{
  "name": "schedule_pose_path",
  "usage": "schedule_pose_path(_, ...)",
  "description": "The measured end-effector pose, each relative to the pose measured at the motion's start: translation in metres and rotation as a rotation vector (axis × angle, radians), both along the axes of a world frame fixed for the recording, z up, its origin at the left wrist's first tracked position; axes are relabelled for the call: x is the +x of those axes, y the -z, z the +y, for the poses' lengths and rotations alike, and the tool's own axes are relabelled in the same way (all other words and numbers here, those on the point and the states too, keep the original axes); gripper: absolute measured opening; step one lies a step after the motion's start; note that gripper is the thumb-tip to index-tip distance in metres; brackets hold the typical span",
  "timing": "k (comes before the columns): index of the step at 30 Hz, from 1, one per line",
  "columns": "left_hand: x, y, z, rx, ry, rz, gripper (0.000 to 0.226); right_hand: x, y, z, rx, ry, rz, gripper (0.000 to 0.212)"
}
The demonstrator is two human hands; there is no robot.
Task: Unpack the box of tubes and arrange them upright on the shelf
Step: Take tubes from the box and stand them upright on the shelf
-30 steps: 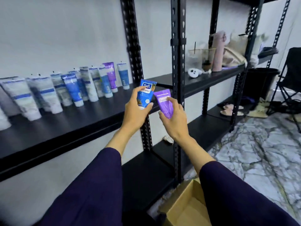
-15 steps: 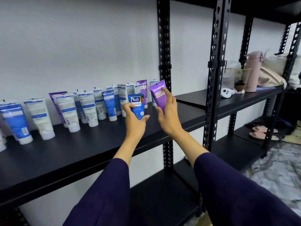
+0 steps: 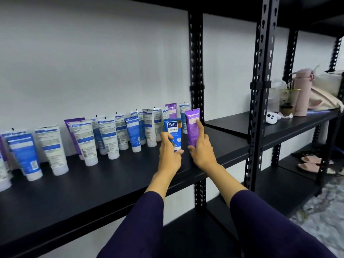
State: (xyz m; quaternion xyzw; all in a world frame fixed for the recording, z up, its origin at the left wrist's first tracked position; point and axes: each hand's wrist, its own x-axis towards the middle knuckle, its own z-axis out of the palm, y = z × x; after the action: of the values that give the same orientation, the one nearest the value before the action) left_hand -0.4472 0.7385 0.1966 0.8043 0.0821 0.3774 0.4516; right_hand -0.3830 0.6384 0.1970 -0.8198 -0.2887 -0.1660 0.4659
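My left hand (image 3: pixel 170 153) grips a blue tube (image 3: pixel 174 132) marked "Safi Naturals", held upright with its cap end down at the black shelf (image 3: pixel 111 183). My right hand (image 3: pixel 202 148) holds a purple tube (image 3: pixel 192 125) upright just to the right, index finger stretched up along its front. Both tubes stand in front of the right end of a long row of white, blue and purple tubes (image 3: pixel 111 135) lined up along the wall. The box is out of view.
A black upright post (image 3: pixel 196 71) rises just behind the purple tube. On the neighbouring shelf to the right sit a pink bottle (image 3: pixel 302 92), cups, a white controller (image 3: pixel 272 118) and a bag. Sandals (image 3: pixel 310 162) lie on the lower shelf.
Both hands have carried the two tubes forward and down from above the shelf edge to the shelf surface beside the row. The camera has come closer to the shelf.
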Motion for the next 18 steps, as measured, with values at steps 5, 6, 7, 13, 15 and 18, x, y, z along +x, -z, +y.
schedule_pose_path(5,0.037,0.001,0.009,0.091,-0.024,0.047,0.056,0.036,0.001,0.008,-0.109,-0.002,0.036,0.094)
schedule_pose_path(6,0.045,0.001,0.012,0.105,-0.036,0.054,0.055,0.044,0.000,0.010,-0.121,-0.007,0.043,0.094)
schedule_pose_path(7,0.052,0.002,0.015,0.121,-0.051,0.060,0.054,0.052,-0.001,0.012,-0.135,-0.008,0.050,0.095)
schedule_pose_path(13,0.095,0.002,0.030,0.198,-0.115,0.116,0.054,0.100,0.000,0.028,-0.160,0.016,0.038,0.098)
schedule_pose_path(15,0.106,0.001,0.034,0.241,-0.119,0.151,0.056,0.115,-0.001,0.037,-0.174,0.023,0.028,0.099)
schedule_pose_path(18,0.120,-0.001,0.038,0.272,-0.125,0.171,0.053,0.135,-0.001,0.047,-0.204,0.032,0.010,0.102)
